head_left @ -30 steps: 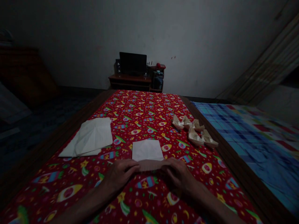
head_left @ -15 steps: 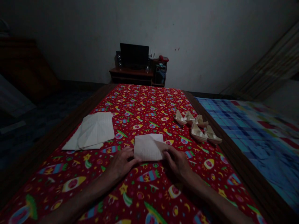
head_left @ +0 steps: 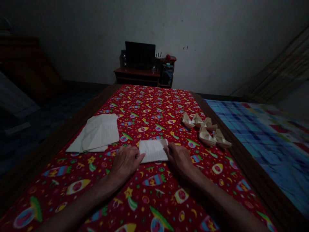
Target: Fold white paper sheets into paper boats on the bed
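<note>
A folded sheet of lined paper (head_left: 153,150) lies nearly flat on the red cloth between my hands. My left hand (head_left: 126,161) holds its left edge, the thumb on top and the fingers curled beside it. At the right edge my right hand (head_left: 180,158) pinches the paper near its upper corner; its fingertips are partly hidden. To the left, loose lined sheets (head_left: 100,133) are stacked unevenly, with crease marks showing. Several folded paper boats (head_left: 207,137) sit in a cluster on the right.
The red tablecloth (head_left: 154,180) has a rocket print, with dark wooden edges (head_left: 243,161) along its sides. Beyond its far end stand a monitor (head_left: 140,54) and a red telephone (head_left: 171,58) on a desk. A blue checked sheet (head_left: 260,145) spreads at right.
The paper's raised front flap has gone down, so the sheet now lies flatter. My right hand has shifted slightly up and left along its edge; my left hand has moved a little upward.
</note>
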A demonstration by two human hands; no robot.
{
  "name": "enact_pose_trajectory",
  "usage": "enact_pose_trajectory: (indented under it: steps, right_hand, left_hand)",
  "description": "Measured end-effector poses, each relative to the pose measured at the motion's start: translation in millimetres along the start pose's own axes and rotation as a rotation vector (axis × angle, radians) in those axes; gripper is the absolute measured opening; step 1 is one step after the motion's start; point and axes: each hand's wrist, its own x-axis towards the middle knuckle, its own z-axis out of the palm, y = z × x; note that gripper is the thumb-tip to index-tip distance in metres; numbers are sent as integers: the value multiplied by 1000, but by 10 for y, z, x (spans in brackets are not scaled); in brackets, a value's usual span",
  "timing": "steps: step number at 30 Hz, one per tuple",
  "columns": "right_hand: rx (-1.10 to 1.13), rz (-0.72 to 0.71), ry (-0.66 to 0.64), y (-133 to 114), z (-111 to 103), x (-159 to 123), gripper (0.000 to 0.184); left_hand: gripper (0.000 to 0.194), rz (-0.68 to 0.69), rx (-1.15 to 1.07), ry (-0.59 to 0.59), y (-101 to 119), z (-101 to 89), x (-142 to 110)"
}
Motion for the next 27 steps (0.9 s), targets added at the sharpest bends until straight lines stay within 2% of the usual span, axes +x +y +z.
enact_pose_trajectory:
  steps: [4,6,9,11,14,18,27]
  right_hand:
    - [-39,-8,12,-16,6,9,26]
    - [-56,-8,14,-13,22,15,26]
    - [-63,-28,20,3,46,25,28]
    - [-66,-51,36,14,61,30,30]
    - [-95,-68,72,24,84,35,30]
    - [-120,-74,84,29,116,37,30]
    - [-80,-101,138,67,172,41,33]
  left_hand:
    - [15,83,40,161,60,-5,-15]
    - [23,188,40,195,140,8,-23]
    - [34,401,10,86,278,81,-38]
    - [39,462,-8,5,346,151,-53]
    - [47,464,-10,-55,383,227,-73]
    - [49,451,-5,-84,362,238,-83]
    - [49,455,8,-37,342,264,-104]
